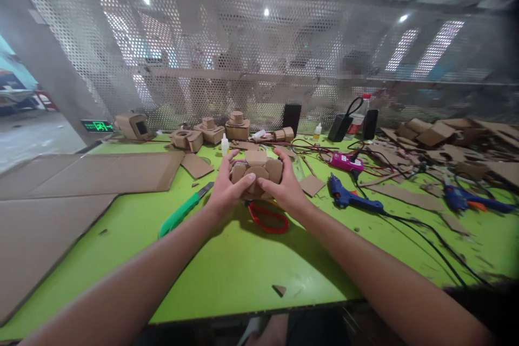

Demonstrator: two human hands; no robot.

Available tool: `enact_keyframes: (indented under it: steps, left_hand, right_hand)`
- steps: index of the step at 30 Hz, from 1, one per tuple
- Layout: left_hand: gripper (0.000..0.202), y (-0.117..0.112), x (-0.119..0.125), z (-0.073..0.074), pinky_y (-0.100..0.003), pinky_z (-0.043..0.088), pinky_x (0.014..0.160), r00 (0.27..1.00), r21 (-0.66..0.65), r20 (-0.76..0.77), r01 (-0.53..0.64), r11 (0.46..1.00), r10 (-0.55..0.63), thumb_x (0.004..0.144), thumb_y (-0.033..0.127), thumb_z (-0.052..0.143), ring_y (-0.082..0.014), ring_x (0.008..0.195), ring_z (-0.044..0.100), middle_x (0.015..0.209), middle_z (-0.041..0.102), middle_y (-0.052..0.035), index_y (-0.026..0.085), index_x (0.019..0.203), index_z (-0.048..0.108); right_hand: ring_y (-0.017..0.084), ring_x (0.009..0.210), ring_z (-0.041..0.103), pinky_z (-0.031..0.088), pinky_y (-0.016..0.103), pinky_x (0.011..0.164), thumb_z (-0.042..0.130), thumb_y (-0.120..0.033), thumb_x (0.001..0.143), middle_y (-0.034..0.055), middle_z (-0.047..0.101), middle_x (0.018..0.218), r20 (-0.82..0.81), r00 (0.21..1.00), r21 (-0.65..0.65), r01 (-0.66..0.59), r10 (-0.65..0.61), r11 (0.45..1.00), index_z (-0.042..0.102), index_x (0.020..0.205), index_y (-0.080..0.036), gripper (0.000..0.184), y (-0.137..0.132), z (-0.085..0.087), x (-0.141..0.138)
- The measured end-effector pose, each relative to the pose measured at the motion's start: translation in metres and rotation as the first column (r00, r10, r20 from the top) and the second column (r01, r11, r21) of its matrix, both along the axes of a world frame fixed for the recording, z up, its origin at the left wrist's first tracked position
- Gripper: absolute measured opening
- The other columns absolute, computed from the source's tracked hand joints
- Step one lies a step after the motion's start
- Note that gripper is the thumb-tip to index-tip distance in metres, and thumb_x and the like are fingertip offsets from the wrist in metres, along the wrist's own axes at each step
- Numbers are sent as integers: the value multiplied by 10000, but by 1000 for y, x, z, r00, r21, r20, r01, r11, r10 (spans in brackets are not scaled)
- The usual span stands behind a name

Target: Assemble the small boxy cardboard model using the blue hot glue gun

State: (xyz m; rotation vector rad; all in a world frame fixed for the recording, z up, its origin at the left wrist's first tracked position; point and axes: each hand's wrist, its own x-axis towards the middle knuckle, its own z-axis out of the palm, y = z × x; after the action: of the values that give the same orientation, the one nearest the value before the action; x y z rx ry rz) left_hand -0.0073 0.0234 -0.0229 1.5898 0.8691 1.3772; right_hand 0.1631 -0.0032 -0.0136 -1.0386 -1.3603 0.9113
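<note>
Between my two hands is a small cardboard model (257,159), box-like with a round piece on its front, shaped like a camera. My left hand (227,184) grips its left end, thumb pressed on the front. At the other end my right hand (287,184) holds it the same way, its thumb close to the left one. Just below the model lie red-handled scissors (268,218), their blades largely hidden. A green-handled cutter knife (184,211) rests left of my left hand. Behind that hand stands a small white glue bottle (224,146).
Large cardboard sheets (81,173) cover the table's left side. Blue glue guns (352,195) with cords and a pink power strip (345,162) lie right. Several cardboard models (208,130) line the back, before a perforated metal screen (243,65). Cardboard scraps (438,140) pile up at far right.
</note>
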Motion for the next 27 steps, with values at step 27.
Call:
enact_keyframes:
  steps: [27]
  left_hand:
    - [859,-1,-9,6,-547,423,1163,961,164,-41,278,946,-275,815,453,755,-361,1464,425,1621,390,-154,265,1541,337]
  right_hand:
    - [213,901,704,629,332,683,778,-297,627,-2,703,1100,-432,902,-192,-110,17,975,471,1363,-357,799,16,6,21]
